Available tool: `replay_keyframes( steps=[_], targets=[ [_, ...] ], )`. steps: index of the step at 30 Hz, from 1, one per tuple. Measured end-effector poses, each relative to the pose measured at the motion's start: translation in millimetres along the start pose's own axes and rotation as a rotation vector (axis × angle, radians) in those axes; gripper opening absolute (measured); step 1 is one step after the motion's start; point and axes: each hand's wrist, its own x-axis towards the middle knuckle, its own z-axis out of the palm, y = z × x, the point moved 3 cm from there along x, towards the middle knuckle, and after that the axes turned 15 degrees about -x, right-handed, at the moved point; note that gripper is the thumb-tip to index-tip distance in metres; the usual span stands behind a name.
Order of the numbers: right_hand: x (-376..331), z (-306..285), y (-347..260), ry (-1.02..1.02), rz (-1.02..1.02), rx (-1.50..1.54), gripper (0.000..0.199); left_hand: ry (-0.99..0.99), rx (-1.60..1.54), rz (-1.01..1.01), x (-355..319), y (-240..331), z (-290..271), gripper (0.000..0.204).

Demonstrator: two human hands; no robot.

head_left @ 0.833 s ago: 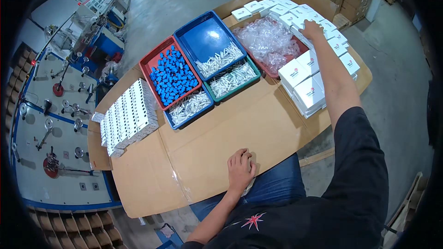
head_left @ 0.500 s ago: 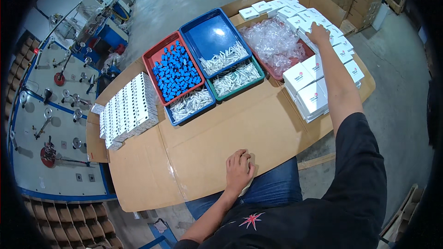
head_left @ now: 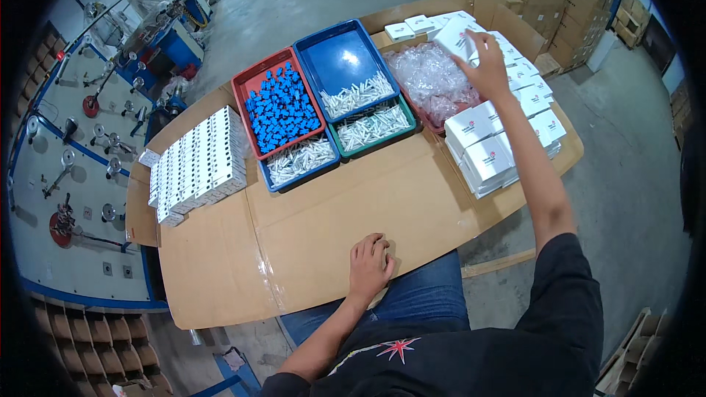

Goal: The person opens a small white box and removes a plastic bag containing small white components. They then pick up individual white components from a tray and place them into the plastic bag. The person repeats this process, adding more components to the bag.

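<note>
My right hand (head_left: 482, 68) grips a flat white box (head_left: 455, 38) with a small red print, held tilted above the far end of the stacks of white boxes (head_left: 488, 159). Under that box lies a heap of clear plastic bags (head_left: 429, 77) in a red tray. At the near edge of the cardboard-covered table (head_left: 346, 209), my left hand (head_left: 370, 263) rests with loosely bent fingers and nothing visible in it. Its palm is hidden.
To the left stands a block of small white pieces with dark openings (head_left: 200, 165). Beside it are a red tray (head_left: 242, 92) of blue parts, a blue tray (head_left: 342, 48), a green tray (head_left: 413, 123) and another blue tray (head_left: 273, 187), holding white tube-like parts. Cardboard walls (head_left: 507, 26) edge the table's back.
My right hand has moved left and picked up a white box from the stacks, now raised and tilted. My left hand stays at the table edge; the whole view has shifted slightly.
</note>
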Motion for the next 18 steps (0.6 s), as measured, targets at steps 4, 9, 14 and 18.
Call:
replay_keyframes(
  steps=[4, 9, 14, 18],
  targets=[
    [-10, -71, -85, 0.099, -0.111, 0.177, 0.069, 0.007, 0.011, -0.006, -3, -2, -4, 0.028],
    [-72, -135, -159, 0.34, -0.158, 0.385, 0.088, 0.016, -0.028, -0.002, -6, -9, -3, 0.03],
    [-114, -159, -194, 0.381, -0.174, 0.387, 0.095, 0.001, -0.15, -0.017, -8, -11, -6, 0.033],
    [-120, -160, -208, 0.295, -0.172, 0.428, 0.092, 0.044, -0.241, 0.007, -9, -15, -7, 0.031]
  ],
)
